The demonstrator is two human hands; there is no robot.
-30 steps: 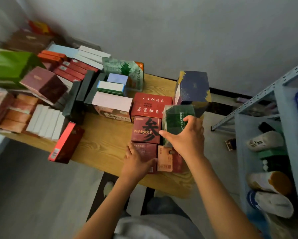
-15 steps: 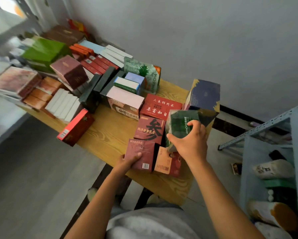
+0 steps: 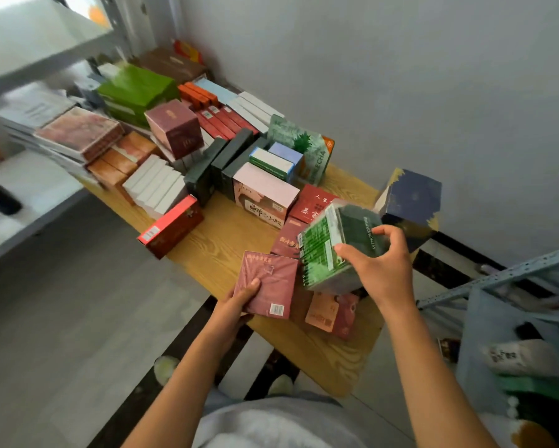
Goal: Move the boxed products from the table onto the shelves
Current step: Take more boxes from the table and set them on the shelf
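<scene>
Green box point(image 3: 334, 250) gripped, tilted, in right hand point(image 3: 376, 270); left hand point(image 3: 236, 303) pinches maroon box point(image 3: 267, 287) just beside.

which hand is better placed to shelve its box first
Probably the right hand. It grips the green box, already lifted and tilted, on the side of the blue-grey shelf unit. The left hand holds the maroon box, farther from it.

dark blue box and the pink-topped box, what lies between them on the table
In the head view, a flat red box with white characters lies between the dark blue box and the pink-topped box, partly hidden by the lifted green box.
</scene>
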